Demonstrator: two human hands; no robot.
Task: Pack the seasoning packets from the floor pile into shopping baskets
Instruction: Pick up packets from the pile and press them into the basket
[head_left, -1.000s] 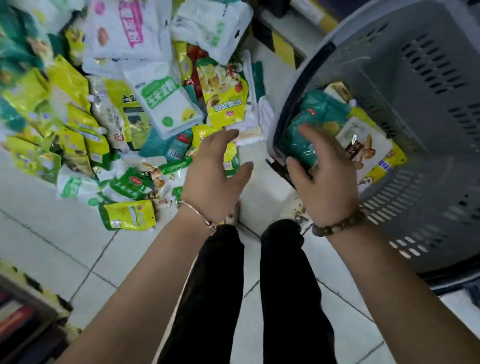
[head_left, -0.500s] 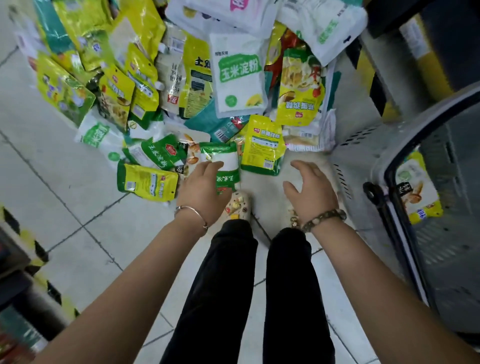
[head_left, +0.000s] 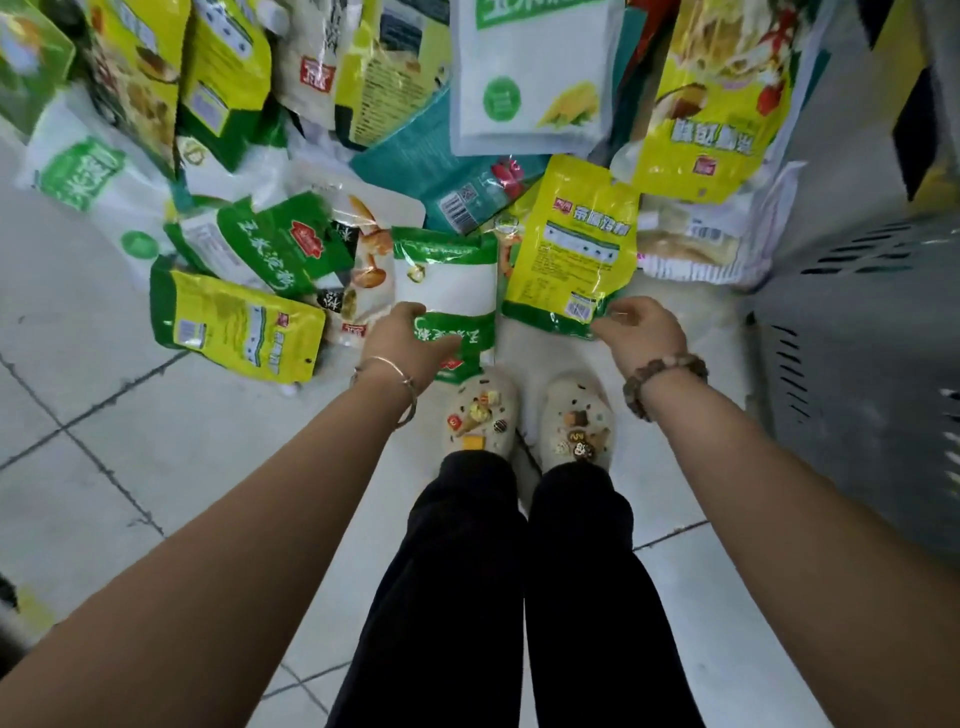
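A second earlier both hands had been spread, holding nothing, over the mouth of the basket, above the packets already lying in it. By this moment they had swung back down to the near edge of the floor pile, just in front of the person's shoes.

The left hand had closed on the green-and-white packet, fingers curled over its left edge and thumb across its lower face. The right hand had reached the lower right corner of the yellow packet with its fingers curled at the edge. Whether it had actually pinched the corner could not be told. Both packets still lay flat on the floor, side by side.

The grey basket stood close on the right, only its slotted outer wall in view. That read as one load delivered and a fresh two-handed pickup begun, with most of the pile still unpacked.
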